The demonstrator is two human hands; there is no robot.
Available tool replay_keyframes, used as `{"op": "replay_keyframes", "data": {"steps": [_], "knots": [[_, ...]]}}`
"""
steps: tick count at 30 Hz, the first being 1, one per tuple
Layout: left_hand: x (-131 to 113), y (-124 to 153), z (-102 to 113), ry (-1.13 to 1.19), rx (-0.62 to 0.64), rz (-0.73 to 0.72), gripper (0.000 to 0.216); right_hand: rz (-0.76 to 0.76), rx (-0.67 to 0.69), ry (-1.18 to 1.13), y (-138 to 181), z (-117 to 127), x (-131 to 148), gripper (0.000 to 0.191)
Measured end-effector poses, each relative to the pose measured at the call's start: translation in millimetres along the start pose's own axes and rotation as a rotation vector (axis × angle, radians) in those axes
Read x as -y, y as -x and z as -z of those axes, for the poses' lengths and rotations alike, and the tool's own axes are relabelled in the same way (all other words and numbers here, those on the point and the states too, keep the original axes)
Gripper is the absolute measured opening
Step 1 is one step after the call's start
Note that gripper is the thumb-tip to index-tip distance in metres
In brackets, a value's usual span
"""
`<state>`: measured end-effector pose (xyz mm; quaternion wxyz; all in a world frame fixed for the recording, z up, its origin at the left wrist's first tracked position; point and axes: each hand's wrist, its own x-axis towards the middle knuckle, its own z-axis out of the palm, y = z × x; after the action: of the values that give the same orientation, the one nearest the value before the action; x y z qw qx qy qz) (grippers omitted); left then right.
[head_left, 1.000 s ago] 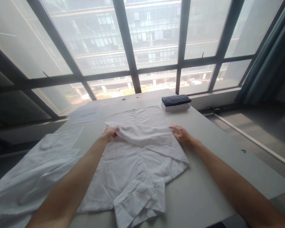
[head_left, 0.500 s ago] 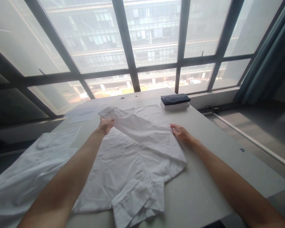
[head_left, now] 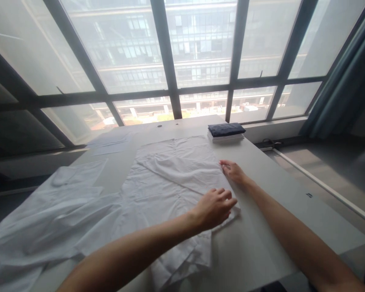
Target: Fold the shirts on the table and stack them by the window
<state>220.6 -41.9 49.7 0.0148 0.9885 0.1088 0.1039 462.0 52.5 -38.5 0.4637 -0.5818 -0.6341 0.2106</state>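
Observation:
A white collared shirt lies spread on the table, wrinkled across the middle, its collar end toward me. My right hand pinches the shirt's right edge between thumb and fingers. Reaching across the shirt, my left hand is over its near right corner, with loosely bent fingers a little apart. The cloth below the left palm is hidden, and I see nothing held there. My left forearm covers part of the collar end.
Another white garment lies rumpled at the left, beside the shirt. A folded dark garment tops a stack of white folded cloth at the back right. White sheets lie at the back left of the white table. Large windows stand behind.
My left hand has let go of the sleeve, now lying across the shirt, and moved right and nearer to the shirt's right corner. My right hand stays at the right edge.

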Motion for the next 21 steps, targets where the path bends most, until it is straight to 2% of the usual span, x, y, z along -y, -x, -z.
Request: {"op": "replay_keyframes", "data": {"steps": [3, 8, 12, 14, 18, 21], "knots": [[-16, -11, -13, -0.166, 0.039, -0.04, 0.009, -0.069, -0.029, -0.049, -8, -2, 2, 0.035], [-3, -17, -21, -0.219, 0.035, 0.004, 0.011, -0.156, -0.093, 0.033, -17, -11, 7, 0.037], [6, -12, -28, -0.141, 0.04, -0.102, 0.012, -0.204, -0.136, 0.203, -18, -16, 8, 0.045], [8, -9, -32, -0.102, 0.048, -0.122, 0.009, -0.199, -0.125, 0.212, -18, -15, 8, 0.045], [16, -14, -32, 0.084, 0.074, -0.12, 0.008, -0.195, -0.169, 0.076, -21, -15, 3, 0.04], [36, -27, -26, 0.196, 0.023, 0.02, 0.019, -0.222, -0.277, -0.1, -25, -17, -2, 0.026]]}}
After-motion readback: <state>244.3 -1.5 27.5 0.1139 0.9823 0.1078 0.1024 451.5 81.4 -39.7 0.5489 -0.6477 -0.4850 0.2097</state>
